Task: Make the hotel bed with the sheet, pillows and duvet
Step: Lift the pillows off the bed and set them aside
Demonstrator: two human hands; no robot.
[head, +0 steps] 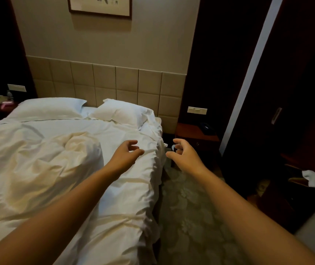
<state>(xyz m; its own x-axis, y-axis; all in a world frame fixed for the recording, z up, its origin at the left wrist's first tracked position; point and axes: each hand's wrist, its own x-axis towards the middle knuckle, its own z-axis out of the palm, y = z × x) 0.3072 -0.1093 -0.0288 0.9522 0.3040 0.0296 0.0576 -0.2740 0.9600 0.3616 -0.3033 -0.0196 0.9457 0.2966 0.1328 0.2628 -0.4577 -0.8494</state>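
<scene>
Two pillows, one rumpled duvet; left hand, right hand loosely curled (gripping nothing).

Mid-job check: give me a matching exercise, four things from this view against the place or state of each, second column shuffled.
1 left hand
2 right hand
3 duvet
4 framed picture

a on the wall above the headboard
b over the patterned carpet
c white and rumpled
d over the duvet's edge

Pairs: 1-d, 2-b, 3-c, 4-a

No readable text, labels or numbers — anywhere
</scene>
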